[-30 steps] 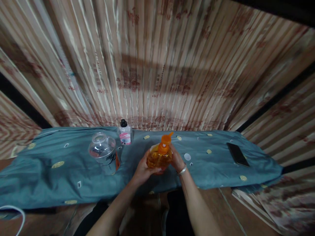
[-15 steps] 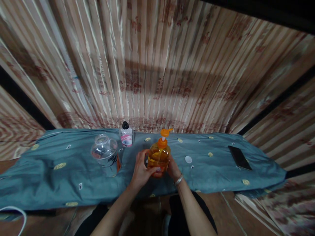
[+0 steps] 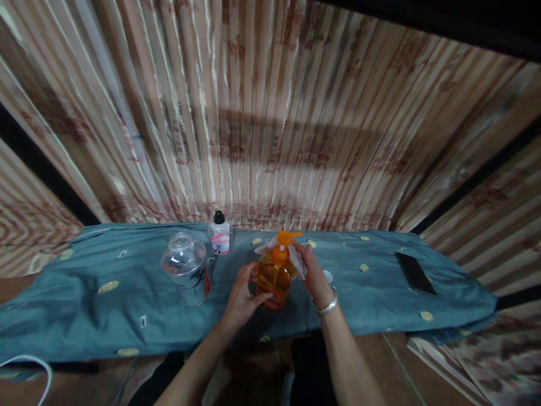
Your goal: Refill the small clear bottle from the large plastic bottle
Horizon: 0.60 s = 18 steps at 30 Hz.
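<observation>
An orange pump bottle point(image 3: 274, 276) of amber liquid stands upright on the blue-grey cloth point(image 3: 105, 316) in front of me. My left hand point(image 3: 243, 296) wraps round its lower left side. My right hand point(image 3: 313, 270) is closed on a white cloth or tissue point(image 3: 297, 258), pressed against the bottle's upper right side just under the orange pump head point(image 3: 287, 238). A silver bracelet sits on my right wrist.
A clear glass jar point(image 3: 186, 266) stands left of the bottle, with a small white bottle with a black cap point(image 3: 220, 234) behind it. A small white cap point(image 3: 328, 276) lies by my right hand. A black phone point(image 3: 415, 273) lies far right. Striped curtain behind.
My right hand rose from the bottle's lower right side to its upper part, and the white cloth now shows there. The pump head has turned to point right. My left hand stays on the bottle.
</observation>
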Available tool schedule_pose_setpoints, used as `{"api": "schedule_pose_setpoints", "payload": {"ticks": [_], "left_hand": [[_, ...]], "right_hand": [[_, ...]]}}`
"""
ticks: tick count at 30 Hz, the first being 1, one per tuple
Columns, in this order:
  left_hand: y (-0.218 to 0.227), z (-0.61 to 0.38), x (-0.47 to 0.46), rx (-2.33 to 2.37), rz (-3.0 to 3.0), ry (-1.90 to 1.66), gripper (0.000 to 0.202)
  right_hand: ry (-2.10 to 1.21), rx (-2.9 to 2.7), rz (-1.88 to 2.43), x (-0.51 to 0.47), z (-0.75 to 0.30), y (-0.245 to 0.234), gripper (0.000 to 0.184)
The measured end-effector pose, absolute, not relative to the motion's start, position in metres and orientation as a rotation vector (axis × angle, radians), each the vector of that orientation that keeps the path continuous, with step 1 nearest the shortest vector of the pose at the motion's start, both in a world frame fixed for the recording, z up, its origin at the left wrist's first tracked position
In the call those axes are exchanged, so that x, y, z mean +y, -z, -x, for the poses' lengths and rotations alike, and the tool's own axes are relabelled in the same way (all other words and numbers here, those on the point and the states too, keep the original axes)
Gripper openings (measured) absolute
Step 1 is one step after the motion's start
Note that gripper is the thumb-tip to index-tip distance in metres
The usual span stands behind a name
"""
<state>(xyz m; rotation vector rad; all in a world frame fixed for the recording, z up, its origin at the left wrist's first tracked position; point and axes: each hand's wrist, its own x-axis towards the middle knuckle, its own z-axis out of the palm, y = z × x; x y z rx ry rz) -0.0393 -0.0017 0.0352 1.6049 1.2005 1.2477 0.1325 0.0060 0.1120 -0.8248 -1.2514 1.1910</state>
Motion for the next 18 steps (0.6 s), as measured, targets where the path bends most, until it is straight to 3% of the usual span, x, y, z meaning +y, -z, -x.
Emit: {"api": "schedule_pose_setpoints", "payload": {"ticks": [5, 9, 18], "left_hand": [[-0.030, 0.027, -0.023, 1.209, -1.596, -1.274, 0.081], [-0.030, 0.012, -0.034, 1.221, -1.612, -1.268, 0.106], [-0.030, 0.002, -0.021, 1.159, -1.560, -1.254, 0.081]], "right_hand": [[-1.070, -1.552, 0.812, 0.006, -0.124, -0.128, 0.037], [-0.911, -1.560, 0.965, -0.001, -0.109, -0.126, 0.023], [-0.568, -1.619, 1.092, -0.011, -0.095, -0.133, 0.017]]}}
